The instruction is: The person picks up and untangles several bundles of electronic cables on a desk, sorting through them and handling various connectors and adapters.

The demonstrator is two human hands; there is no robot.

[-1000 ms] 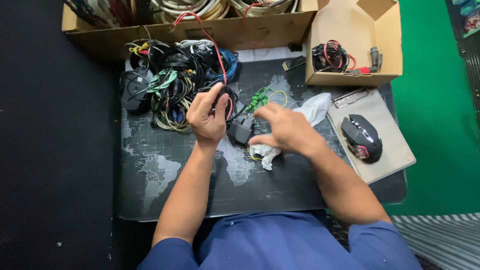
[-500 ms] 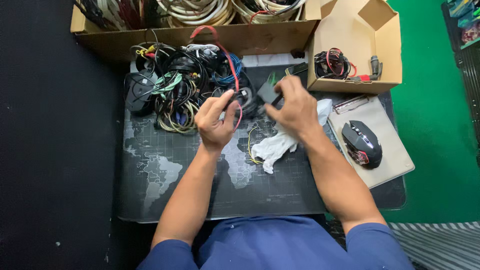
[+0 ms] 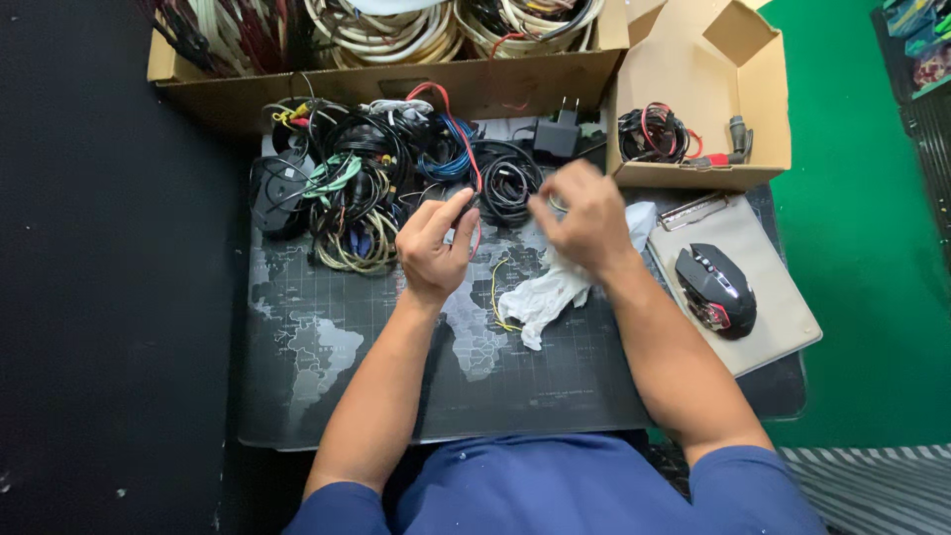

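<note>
A dark desk mat printed with a pale world map covered most of the surface, and everything else sat on it or along its edges. Across its far edge stood a long brown cardboard box packed with thick coils of white, cream and dark red cable, probably kept there as bulk storage within arm's reach. Beside it on the right, a smaller open cardboard box held one red-and-black wire bundle and a small grey plug, well apart from the rest.

In front of the long box lay a heap of tangled black, green, blue and beige cords, with a black power adapter and a coiled black cable at its right end. A grey clipboard on the right carried a black gaming mouse. A crumpled white cloth lay at mid-mat with a thin yellow wire just beside it.

The left hand was pinched closed on a thin red wire that ran up over the heap toward the long box, held taut, it seemed, to draw it free of the tangle. The right hand hovered above the cloth with fingers curled; it was blurred, and whether it gripped anything could not be told.
</note>
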